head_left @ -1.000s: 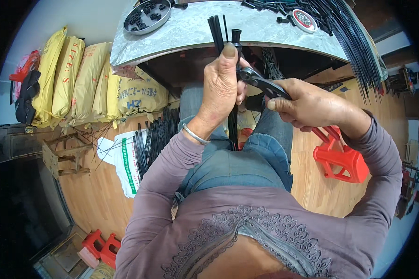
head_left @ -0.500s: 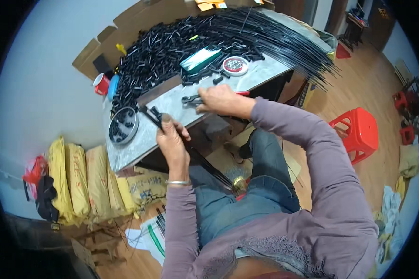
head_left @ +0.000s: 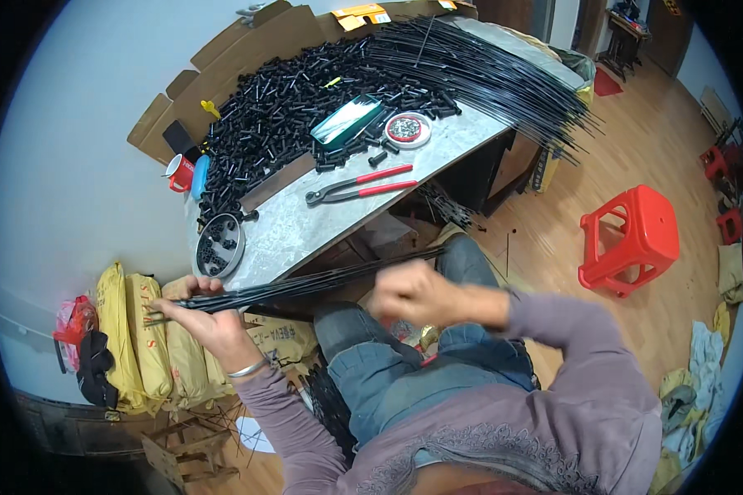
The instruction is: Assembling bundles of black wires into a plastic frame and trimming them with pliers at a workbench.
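Observation:
My left hand (head_left: 200, 313) grips one end of a bundle of thin black rods (head_left: 301, 285), held roughly level below the table's front edge. My right hand (head_left: 411, 293) is closed near the bundle's other end, blurred; whether it grips the rods I cannot tell. Red-handled pliers (head_left: 359, 185) lie free on the grey tabletop (head_left: 293, 231), above my hands. A round black tray (head_left: 219, 246) of small parts sits at the table's near left corner.
A heap of small black parts (head_left: 281, 107) and a long sheaf of black rods (head_left: 487, 74) cover the table's far side, with a round tin (head_left: 407, 129) and a green case (head_left: 347, 121). Red stool (head_left: 629, 239) at right. Yellow sacks (head_left: 144, 338) at left.
My right hand has left the pliers on the tabletop and come down to the rod bundle. The left hand has lowered the bundle from the table to a level hold by my lap.

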Tool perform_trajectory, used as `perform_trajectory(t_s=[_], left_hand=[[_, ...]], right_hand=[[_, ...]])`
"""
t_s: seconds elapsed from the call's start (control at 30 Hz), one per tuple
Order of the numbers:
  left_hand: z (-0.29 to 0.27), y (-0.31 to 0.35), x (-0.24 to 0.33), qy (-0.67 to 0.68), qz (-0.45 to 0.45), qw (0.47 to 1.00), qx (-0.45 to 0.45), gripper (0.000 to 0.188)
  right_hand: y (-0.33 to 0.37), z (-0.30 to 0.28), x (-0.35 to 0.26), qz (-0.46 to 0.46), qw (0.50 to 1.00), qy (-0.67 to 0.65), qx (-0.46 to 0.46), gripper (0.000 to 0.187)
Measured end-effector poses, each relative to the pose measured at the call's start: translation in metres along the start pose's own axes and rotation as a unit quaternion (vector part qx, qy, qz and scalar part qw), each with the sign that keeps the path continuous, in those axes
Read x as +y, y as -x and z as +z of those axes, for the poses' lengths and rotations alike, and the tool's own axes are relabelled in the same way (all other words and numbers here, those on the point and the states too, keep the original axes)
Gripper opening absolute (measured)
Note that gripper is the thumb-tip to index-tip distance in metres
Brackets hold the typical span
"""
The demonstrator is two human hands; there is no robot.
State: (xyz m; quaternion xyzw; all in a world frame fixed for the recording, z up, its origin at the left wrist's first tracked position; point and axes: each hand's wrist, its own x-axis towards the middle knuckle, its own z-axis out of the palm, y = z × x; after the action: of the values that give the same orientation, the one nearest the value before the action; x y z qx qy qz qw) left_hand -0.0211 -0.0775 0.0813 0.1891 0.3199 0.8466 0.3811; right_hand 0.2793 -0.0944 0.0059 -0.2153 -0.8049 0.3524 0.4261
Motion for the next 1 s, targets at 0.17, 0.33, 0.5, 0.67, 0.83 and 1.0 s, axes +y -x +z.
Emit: perform_trajectory(t_s=[0.17,0.33,0.5,0.67,0.83,1.0], left_hand=[[-0.024,0.038,-0.061,0.115,-0.207,0.962,0.133,0.062],[-0.048,0.083,-0.125,0.134,-0.322,0.921,0.173,0.065],[-0.061,0.089,-0.148,0.146,-0.336,0.907,0.208,0.065],[-0.077,0.083,-0.158,0.158,-0.331,0.897,0.246,0.064],[-0.089,0.102,-0.179,0.168,-0.394,0.876,0.22,0.065],[-0.077,0.156,-0.184,-0.029,-0.613,0.788,-0.043,0.075]], right_hand=[[0.053,-0.015,-0.016,0.302,0.802,-0.497,0.133,0.035],[0.075,-0.067,0.0,0.37,0.826,-0.321,0.278,0.04],[0.086,-0.069,-0.025,0.473,0.817,-0.325,-0.056,0.043],[0.108,-0.042,-0.003,0.483,0.83,-0.276,0.037,0.052],[0.096,-0.054,0.007,0.375,0.804,-0.334,0.317,0.044],[0.06,-0.052,0.015,0.315,0.853,-0.184,0.374,0.023]])
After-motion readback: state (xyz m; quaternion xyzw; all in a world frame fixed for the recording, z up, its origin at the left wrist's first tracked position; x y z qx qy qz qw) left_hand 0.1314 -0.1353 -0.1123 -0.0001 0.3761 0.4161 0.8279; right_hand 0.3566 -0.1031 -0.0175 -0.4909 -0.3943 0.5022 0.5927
